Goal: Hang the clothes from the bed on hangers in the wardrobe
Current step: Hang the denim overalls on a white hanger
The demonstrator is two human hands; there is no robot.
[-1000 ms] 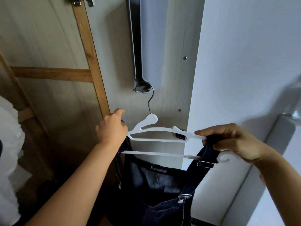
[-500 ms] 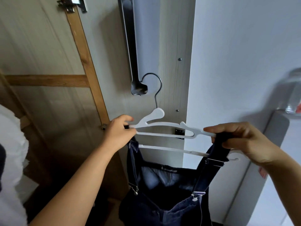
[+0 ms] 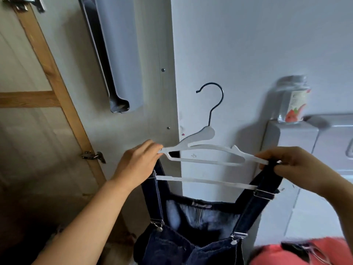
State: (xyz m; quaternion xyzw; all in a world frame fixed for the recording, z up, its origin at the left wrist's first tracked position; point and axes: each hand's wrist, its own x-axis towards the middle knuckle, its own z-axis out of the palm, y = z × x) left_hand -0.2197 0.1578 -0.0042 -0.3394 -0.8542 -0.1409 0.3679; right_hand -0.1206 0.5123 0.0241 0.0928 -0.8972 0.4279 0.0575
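A white plastic hanger with a dark metal hook [image 3: 204, 150] is held level in front of a pale wall, off the grey wardrobe rail [image 3: 114, 60] up left. The left hand [image 3: 136, 165] pinches its left end; the right hand [image 3: 298, 167] clamps the right end and strap. Dark blue denim dungarees [image 3: 198, 226] hang from it by both straps. A blurred, seemingly glass jar [image 3: 291, 100] stands right.

White hanger [image 3: 205, 150] with dark metal hook held level in front of pale wardrobe panel [image 3: 248, 44]. Left hand [image 3: 136, 165] grips hanger's left end, right hand [image 3: 292, 166] pinches right end over a strap. Dark denim dungarees [image 3: 191, 236] hang below hanger by both straps. Blurry bottle [image 3: 293, 100], probably glass, right of hanger.
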